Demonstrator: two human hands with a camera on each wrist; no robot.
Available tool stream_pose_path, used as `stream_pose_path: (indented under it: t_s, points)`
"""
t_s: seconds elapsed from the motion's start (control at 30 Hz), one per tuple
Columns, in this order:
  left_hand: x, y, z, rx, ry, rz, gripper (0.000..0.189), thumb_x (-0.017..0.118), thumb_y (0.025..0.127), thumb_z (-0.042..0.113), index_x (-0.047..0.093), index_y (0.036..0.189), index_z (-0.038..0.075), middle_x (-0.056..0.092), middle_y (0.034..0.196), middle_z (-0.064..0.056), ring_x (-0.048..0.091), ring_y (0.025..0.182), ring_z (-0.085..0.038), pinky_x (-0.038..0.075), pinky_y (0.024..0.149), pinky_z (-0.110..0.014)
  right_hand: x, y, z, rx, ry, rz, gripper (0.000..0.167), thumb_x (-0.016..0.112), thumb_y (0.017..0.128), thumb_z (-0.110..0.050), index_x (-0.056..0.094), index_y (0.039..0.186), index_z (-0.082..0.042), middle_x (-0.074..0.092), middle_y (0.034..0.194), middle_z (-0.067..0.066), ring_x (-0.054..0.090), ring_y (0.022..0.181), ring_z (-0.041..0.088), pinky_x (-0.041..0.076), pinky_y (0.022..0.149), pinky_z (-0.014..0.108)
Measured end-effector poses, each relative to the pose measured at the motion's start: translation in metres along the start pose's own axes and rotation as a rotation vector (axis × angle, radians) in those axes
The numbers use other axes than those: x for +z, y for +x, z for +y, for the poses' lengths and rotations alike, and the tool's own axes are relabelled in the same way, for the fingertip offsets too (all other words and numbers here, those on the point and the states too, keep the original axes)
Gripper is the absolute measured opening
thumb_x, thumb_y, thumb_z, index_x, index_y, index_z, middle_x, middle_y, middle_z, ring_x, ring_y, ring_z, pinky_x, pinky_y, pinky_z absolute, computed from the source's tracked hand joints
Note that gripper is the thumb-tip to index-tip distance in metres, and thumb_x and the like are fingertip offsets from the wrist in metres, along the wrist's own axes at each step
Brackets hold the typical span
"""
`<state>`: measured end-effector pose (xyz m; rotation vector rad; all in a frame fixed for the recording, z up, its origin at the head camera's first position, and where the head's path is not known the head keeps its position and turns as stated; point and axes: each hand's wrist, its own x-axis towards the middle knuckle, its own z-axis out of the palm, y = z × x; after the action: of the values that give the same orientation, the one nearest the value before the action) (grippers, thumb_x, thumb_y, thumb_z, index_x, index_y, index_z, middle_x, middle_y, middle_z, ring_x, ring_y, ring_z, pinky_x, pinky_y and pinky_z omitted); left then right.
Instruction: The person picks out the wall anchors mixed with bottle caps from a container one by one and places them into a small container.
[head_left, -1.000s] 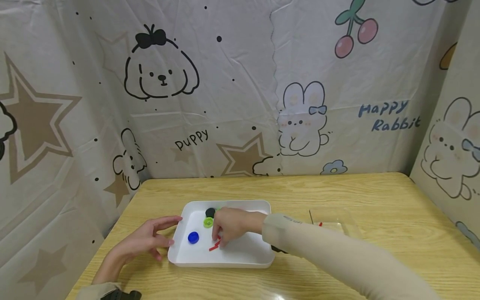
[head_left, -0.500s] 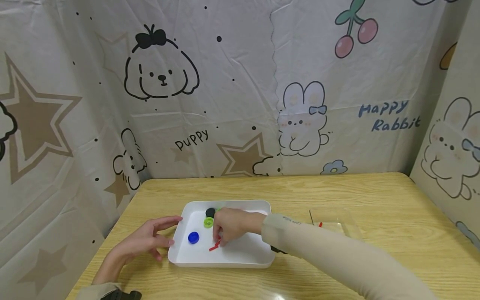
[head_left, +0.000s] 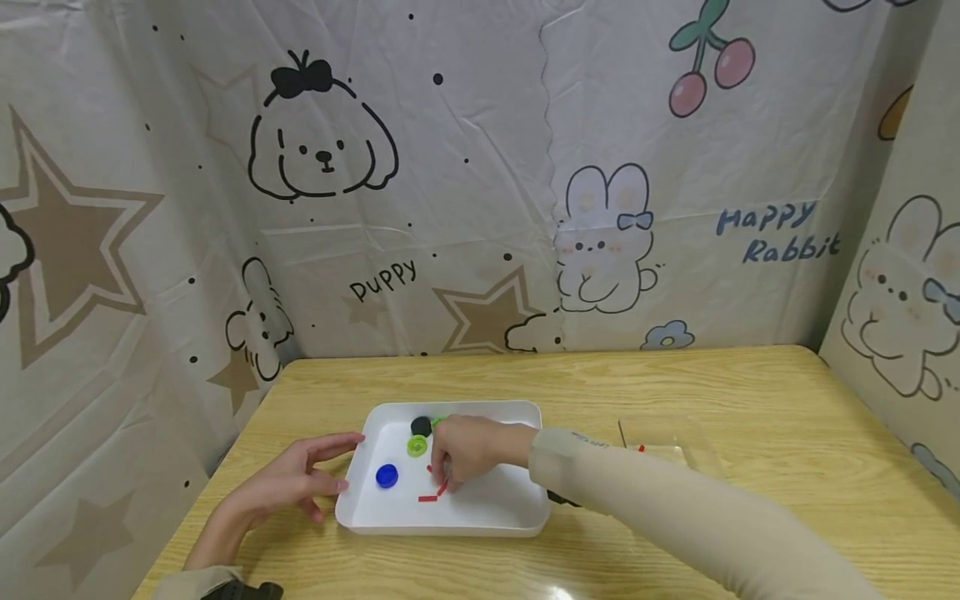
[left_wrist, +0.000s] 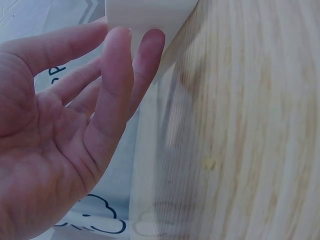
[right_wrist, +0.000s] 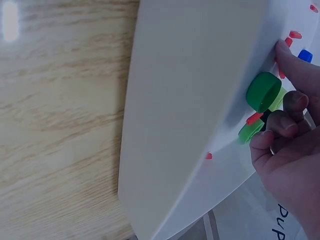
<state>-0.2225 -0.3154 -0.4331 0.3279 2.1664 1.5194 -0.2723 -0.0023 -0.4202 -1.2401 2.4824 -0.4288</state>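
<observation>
A white tray [head_left: 487, 517] on the wooden table holds small red sticks [head_left: 427, 498], a blue bottle cap [head_left: 387, 476], a lime-green cap [head_left: 417, 446] and a black cap [head_left: 421, 426]. The right wrist view also shows a dark green cap [right_wrist: 264, 92]. My left hand [head_left: 288, 479] rests by the tray's left side, fingers loosely spread, fingertips at its wall. Inside the tray, my right hand [head_left: 468, 450] points down, its fingertips against the red sticks. The right wrist view shows its other fingers curled [right_wrist: 282, 122]. Whether a stick is pinched is hidden.
To the right of the tray, partly behind the right sleeve [head_left: 637, 483], stands a clear plastic box [head_left: 697, 442] with a red bit [head_left: 641, 448] by it. A patterned cloth [head_left: 480, 208] hangs behind the table [head_left: 780, 433].
The right hand has shifted slightly right. Near its fingertips the red sticks have spread apart, and the front one now lies more level. The left hand and the tray stay put.
</observation>
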Motion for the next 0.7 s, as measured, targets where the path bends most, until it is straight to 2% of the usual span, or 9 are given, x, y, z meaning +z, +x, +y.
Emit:
stream_pose_path:
  t_s: [0.2, 0.7]
  points:
    - [0.0008, -0.0005, 0.0016, -0.005, -0.004, -0.001, 0.074, 0.073, 0.097, 0.006, 0.037, 0.161, -0.002, 0.025, 0.167, -0.031, 0.070, 0.084, -0.031, 0.062, 0.056, -0.042, 0.0009, 0.0000, -0.0002, 0.006, 0.003, -0.010, 0.017, 0.094, 0.081, -0.010, 0.084, 0.086, -0.022, 0.067, 0.084, -0.019, 0.055, 0.080, 0.004, 0.048, 0.072, 0.018]
    - [-0.0003, -0.0016, 0.0007, -0.009, 0.028, 0.004, 0.074, 0.075, 0.096, 0.008, 0.040, 0.160, -0.001, 0.028, 0.166, -0.031, 0.070, 0.082, -0.033, 0.063, 0.057, -0.042, 0.0021, -0.0004, -0.0030, 0.027, -0.012, -0.020, 0.021, 0.093, 0.082, -0.011, 0.078, 0.076, -0.024, 0.065, 0.082, -0.017, 0.055, 0.080, 0.005, 0.048, 0.072, 0.019]
